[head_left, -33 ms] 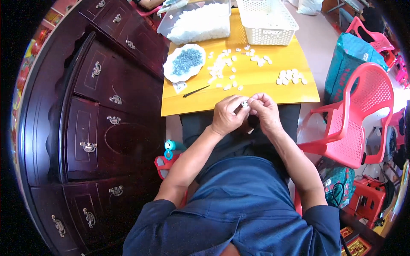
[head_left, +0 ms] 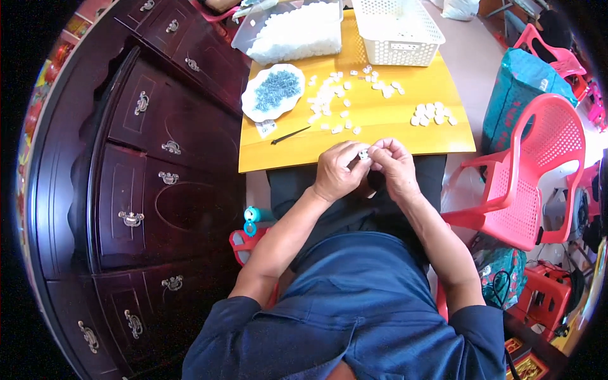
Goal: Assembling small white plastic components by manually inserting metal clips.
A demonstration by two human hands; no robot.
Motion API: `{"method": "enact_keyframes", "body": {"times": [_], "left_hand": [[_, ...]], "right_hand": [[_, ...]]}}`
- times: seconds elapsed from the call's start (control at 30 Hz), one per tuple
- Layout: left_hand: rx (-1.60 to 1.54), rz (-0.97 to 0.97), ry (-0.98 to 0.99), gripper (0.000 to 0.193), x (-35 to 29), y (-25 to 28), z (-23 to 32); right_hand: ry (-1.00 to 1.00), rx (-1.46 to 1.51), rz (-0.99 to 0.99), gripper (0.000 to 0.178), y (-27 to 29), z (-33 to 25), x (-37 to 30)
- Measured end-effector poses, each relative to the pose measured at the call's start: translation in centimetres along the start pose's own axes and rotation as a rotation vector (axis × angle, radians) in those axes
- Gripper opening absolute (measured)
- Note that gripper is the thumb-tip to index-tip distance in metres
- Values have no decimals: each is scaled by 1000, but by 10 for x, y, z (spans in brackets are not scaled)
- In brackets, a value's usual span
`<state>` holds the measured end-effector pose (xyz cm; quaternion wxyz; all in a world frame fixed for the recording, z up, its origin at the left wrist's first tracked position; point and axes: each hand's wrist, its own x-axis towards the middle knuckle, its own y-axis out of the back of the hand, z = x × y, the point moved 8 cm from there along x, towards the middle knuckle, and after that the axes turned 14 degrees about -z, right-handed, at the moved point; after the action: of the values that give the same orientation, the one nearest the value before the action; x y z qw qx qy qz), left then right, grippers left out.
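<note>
Just off the table's near edge, my left hand (head_left: 337,172) pinches a small white plastic piece (head_left: 363,154) between thumb and forefinger. My right hand (head_left: 396,170) meets it from the right, its thumb and fingers closed at the piece's edge; whatever lies between those fingertips is hidden. Beyond my hands, several similar white pieces (head_left: 326,95) lie loose on the yellow table (head_left: 405,140). A tighter group of white pieces (head_left: 432,114) sits farther right. At the left, a white scalloped dish (head_left: 251,109) holds many small bluish, see-through parts (head_left: 278,89).
A thin black tool (head_left: 291,135) lies near the dish. At the back stand a clear bin (head_left: 244,39) heaped with white pieces and a white perforated basket (head_left: 399,54). A dark wooden cabinet (head_left: 196,209) flanks my left; a pink plastic chair (head_left: 506,190) and teal bag (head_left: 516,82) my right.
</note>
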<state>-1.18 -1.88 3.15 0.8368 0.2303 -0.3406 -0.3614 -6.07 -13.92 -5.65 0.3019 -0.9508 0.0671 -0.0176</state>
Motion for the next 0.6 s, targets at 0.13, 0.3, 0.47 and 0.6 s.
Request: {"method": "enact_keyframes", "body": {"times": [0.13,0.3,0.47,0.6], "left_hand": [[12,16,-63,16,7,2,6],[18,-28,-85,17,23,-2,10],[38,-73,-159,17,40,-13,10],[-24,-85,-142,21,54,-17,10]], "right_hand": [[4,-2,34,8,-5,-12,-3],[62,5,97,9,0,-25,-6],[40,43,150,8,4,-40,-12],[78,22,191,8,10,-52,-10]]}}
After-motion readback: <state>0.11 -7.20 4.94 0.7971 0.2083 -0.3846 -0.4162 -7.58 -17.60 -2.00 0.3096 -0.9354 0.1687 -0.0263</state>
